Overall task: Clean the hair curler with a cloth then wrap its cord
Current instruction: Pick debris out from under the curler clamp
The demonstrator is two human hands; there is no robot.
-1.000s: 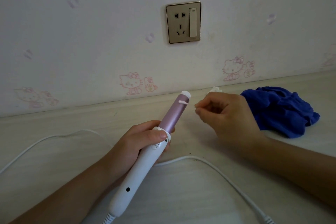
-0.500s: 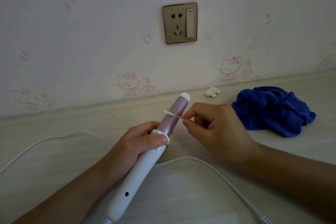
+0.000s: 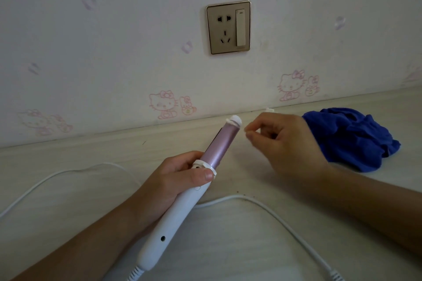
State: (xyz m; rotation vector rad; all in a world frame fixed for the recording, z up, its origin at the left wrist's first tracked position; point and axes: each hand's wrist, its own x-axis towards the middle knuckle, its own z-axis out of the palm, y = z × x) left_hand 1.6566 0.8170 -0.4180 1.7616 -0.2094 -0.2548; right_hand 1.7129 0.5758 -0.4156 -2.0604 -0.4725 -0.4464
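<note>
The hair curler (image 3: 182, 198) has a white handle and a pink barrel, and points up and right toward the wall. My left hand (image 3: 180, 178) grips it where the handle meets the barrel, thumb across the white collar. My right hand (image 3: 285, 141) hovers just right of the barrel's white tip, thumb and forefinger pinched on a thin white cotton swab that is mostly hidden. The blue cloth (image 3: 356, 137) lies crumpled on the table behind my right hand, untouched. The white cord (image 3: 262, 203) loops loosely over the table under my right forearm and out to the left.
A wall socket with a switch (image 3: 228, 27) sits on the wallpapered wall above the curler. A small white wad (image 3: 269, 110) lies at the wall's foot. The pale wooden table (image 3: 68, 212) carries the cord's left loop.
My right hand moved the swab from the barrel's middle up to its tip, drawing up and to the right. My left hand kept its grip on the curler.
</note>
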